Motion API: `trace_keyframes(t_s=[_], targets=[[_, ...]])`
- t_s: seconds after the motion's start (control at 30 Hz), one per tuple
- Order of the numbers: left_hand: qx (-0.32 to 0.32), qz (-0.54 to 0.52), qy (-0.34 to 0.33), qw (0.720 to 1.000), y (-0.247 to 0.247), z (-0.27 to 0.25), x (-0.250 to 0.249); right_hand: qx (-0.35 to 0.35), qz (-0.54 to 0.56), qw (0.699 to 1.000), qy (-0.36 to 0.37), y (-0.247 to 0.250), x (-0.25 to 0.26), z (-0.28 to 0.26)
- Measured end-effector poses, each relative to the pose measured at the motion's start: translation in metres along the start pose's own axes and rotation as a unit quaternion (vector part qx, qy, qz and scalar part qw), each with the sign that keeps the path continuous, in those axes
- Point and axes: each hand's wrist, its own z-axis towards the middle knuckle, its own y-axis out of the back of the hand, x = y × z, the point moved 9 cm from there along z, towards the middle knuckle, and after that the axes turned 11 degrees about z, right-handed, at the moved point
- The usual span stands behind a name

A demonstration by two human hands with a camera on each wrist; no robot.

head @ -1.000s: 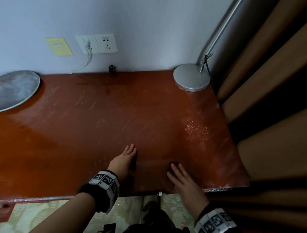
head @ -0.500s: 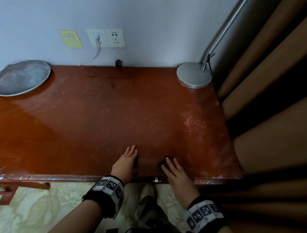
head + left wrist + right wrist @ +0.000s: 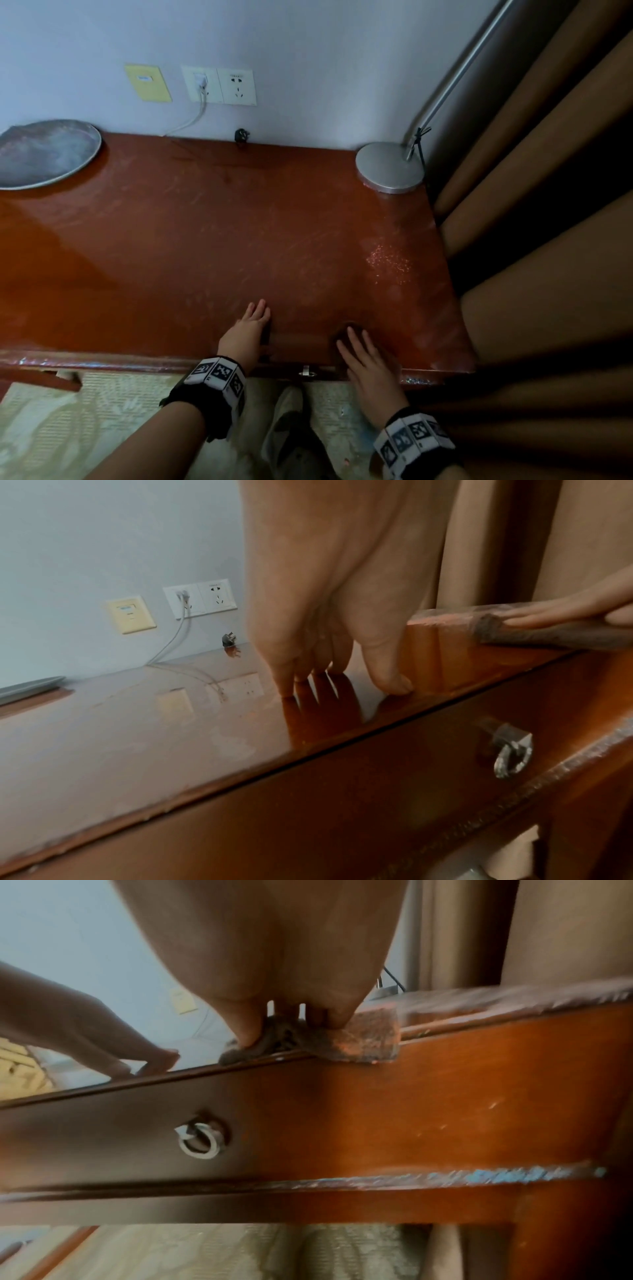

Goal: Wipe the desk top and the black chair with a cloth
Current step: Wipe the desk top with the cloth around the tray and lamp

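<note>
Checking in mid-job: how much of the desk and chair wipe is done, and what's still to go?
Done: smear streaks cross most of the desk top, which suggests it has been wiped. In hand: the right hand presses the cloth flat at the front edge; the left hand rests flat on the top. Left: near the lamp base and the round tray, I can't tell. The black chair isn't in view.

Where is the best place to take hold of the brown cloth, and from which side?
Probably the cloth's corner overhanging the desk top's front edge, pinched from the front: thumb beneath, fingers above. The rest lies flat under the right hand's straight fingers, offering no fold to grasp.
</note>
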Motion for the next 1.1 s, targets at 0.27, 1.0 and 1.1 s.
trace_keyframes(t_s=[0.27,1.0,1.1], targets=[[0.005,0.001,-0.002,1.0,0.0,0.002,0.0,0.044,-0.017,0.992,-0.117,0.001,-0.09,-0.017],[-0.015,0.176,-0.285,0.942,0.039,0.073,-0.193,0.04,0.208,0.961,-0.176,0.11,-0.182,0.096],[-0.03,0.214,-0.286,0.934,0.032,0.094,-0.195,0.082,0.187,0.964,-0.168,0.112,-0.196,0.117]])
